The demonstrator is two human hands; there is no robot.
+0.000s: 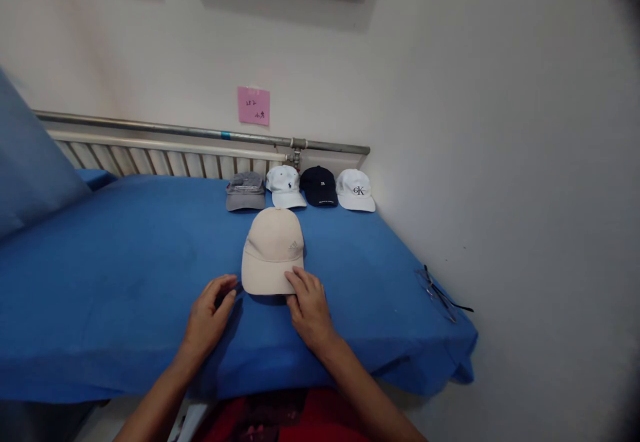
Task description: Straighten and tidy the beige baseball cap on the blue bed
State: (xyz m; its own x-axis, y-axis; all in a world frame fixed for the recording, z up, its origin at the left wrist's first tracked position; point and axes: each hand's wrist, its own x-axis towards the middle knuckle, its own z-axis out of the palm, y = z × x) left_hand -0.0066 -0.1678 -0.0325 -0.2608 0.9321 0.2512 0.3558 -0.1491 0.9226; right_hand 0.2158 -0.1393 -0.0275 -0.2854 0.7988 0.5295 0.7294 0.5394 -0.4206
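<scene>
A beige cap (273, 250) sits on the blue cloth (150, 255) with its brim towards me. My right hand (311, 305) pinches the right corner of the brim, fingers on top and thumb at the lower edge. Just left of the brim, my left hand (211, 309) is apart from the cap, fingers curved and a gap between thumb and fingers, holding nothing. Behind the beige cap stand a grey cap (245, 192), a white cap with a small dark logo (286, 187), a black cap (319, 187) and a white cap with CK letters (355, 191), side by side.
Folding glasses (443, 295) lie near the right edge of the cloth. A radiator (170, 163) and a metal pipe (170, 127) run along the back wall, below a pink note (253, 106). Blue fabric (35, 155) hangs at the left.
</scene>
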